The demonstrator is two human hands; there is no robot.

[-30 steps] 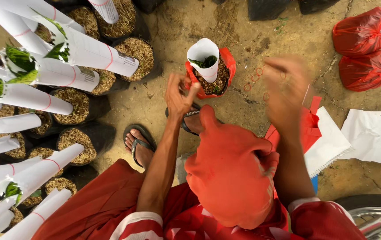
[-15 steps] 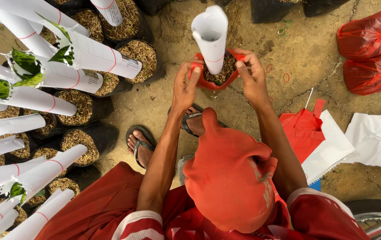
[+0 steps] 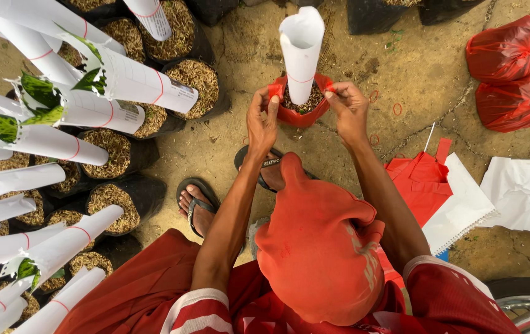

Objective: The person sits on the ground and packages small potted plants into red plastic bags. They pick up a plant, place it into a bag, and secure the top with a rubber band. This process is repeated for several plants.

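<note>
Head view: the fingers (image 3: pixel 272 106) of the left hand (image 3: pixel 262 124) pinch the near-left rim of a small red plastic bag (image 3: pixel 299 116), and the right hand (image 3: pixel 348 114) pinches the opposite rim in the same way, thumb and forefinger closed on the film. The bag sits on the bare ground just ahead of the person's sandalled feet, filled with coarse brown husk-like medium, and a white paper cone (image 3: pixel 302 52), bound by a thin red band, stands upright out of its middle.

The bag is likely soft and slack at the rim, firm only where the filling packs it; the film looks thin enough to stretch or tear if pulled hard. The filling probably gives it modest weight (enough to sag when lifted by the rim alone), so cupping it low around the body seems the safer hold. The cone is light, stiff paper that would crease easily, and whatever it wraps is hidden and may be fragile.

To the left, black grow bags (image 3: pixel 113 207) with leaning paper-wrapped seedlings (image 3: pixel 126 77) crowd close, their tips reaching toward the hands. To the right lie loose red rubber bands (image 3: pixel 397 109), folded red bags on white paper sheets (image 3: pixel 462 207), and two tied red bags (image 3: pixel 509 62) well apart. Open ground remains ahead and to the right.
</note>
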